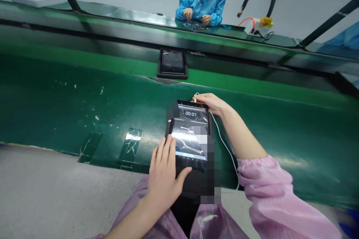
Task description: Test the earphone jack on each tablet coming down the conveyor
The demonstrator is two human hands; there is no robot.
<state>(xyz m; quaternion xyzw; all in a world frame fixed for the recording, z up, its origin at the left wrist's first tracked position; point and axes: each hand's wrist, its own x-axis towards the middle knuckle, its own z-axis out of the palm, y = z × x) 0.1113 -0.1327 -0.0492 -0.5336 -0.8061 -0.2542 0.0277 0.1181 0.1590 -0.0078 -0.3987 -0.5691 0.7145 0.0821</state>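
Tablet [183,127]: was placed at the surface's [56,115] near edge, overlaid by the left hand [164,173], fingers extended. Pale plug [195,100]: was pinched by the right hand [211,102] at the tablet's top edge. Risk: plug was judged liable to be dislodged if the white cable [219,130] were snagged.

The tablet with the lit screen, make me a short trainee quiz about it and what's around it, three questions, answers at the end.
1. True or false: the right hand lies flat across the middle of the lit tablet.
2. The second tablet lies: A, under the lit one; B, beyond the lit one; C, on the person's lap.
3. Fill in: the timer on the lit screen reads ____.
Key: 1, false, it is at the far edge; 2, B; 3, 00:01.
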